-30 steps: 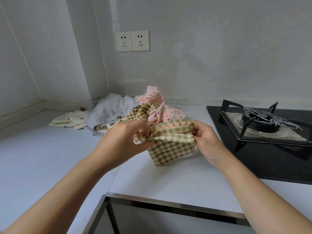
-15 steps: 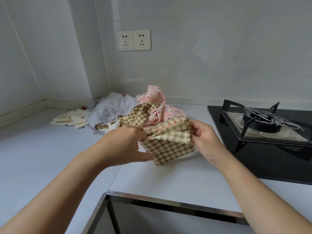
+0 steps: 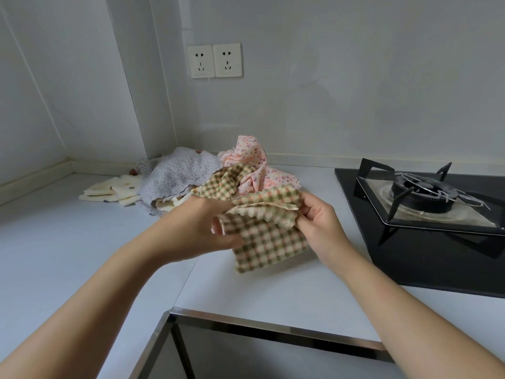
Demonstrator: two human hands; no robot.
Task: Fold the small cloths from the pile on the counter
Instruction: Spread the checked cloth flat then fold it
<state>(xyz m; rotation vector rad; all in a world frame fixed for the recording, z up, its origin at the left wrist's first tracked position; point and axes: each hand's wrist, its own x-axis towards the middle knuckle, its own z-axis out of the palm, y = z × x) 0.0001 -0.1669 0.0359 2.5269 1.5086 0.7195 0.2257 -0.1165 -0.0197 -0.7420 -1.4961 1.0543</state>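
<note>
— Where's the checked cloth (image 3: 269, 239)?
— Held up in front of the pile (image 3: 191, 176) on the desk (image 3: 54, 242), its lower corner hanging close to the top.
— Who's got it?
— The left hand (image 3: 199, 228) curls round its left edge; the right hand (image 3: 318, 222) pinches the folded right edge, near the stove (image 3: 426, 192).

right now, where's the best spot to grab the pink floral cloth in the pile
Probably its raised peak, pinched from above. The pink floral cloth stands bunched up higher than the rest of the pile, with that tip free, while its lower folds sit behind the checked cloth.
</note>
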